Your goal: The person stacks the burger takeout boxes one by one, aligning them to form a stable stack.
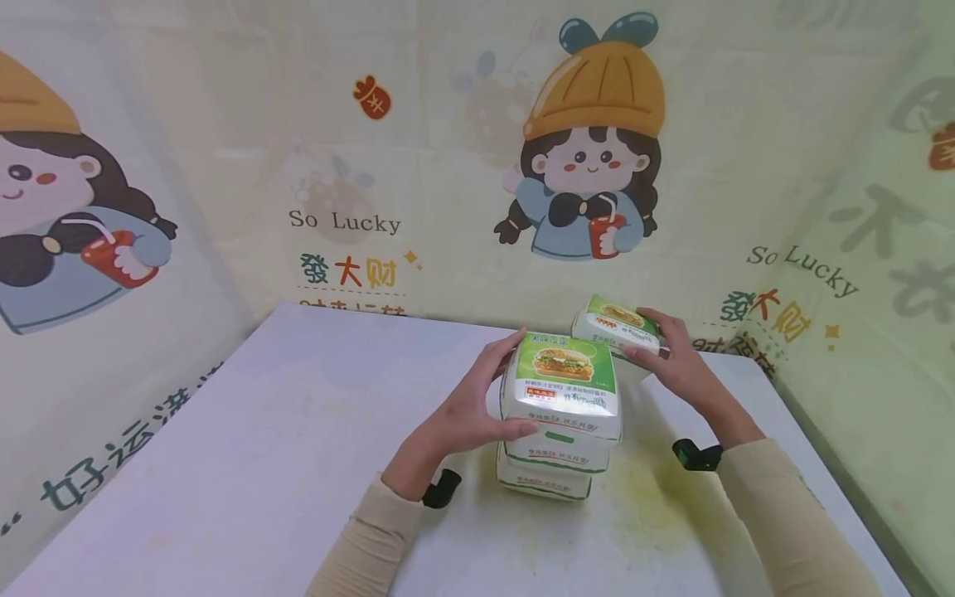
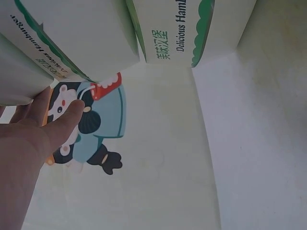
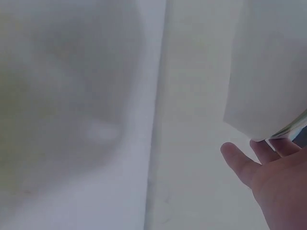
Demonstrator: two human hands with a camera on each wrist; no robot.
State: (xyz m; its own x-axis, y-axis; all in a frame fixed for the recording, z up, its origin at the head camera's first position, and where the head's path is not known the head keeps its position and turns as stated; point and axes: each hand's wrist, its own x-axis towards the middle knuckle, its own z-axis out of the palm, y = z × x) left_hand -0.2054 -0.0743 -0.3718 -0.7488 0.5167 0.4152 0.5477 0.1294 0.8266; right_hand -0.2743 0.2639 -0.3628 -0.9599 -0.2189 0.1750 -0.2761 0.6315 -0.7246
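A stack of three burger boxes stands on the table, the top one (image 1: 561, 390) showing a green lid with a hamburger picture. My left hand (image 1: 458, 414) grips this top box from its left side, thumb across the front and fingers behind. Below it sit a middle box (image 1: 555, 454) and a bottom box (image 1: 543, 482), both white with green trim. Behind the stack to the right, my right hand (image 1: 675, 361) holds another burger box (image 1: 615, 323) by its right side, thumb at the front. This box's pale side (image 3: 268, 72) also appears in the right wrist view.
The white table (image 1: 358, 398) reaches back to a printed cloth backdrop (image 1: 448, 166) with cartoon figures. A yellowish stain (image 1: 656, 497) marks the tabletop right of the stack. Dark wrist devices sit on both forearms, at the left (image 1: 443, 489) and the right (image 1: 697, 455).
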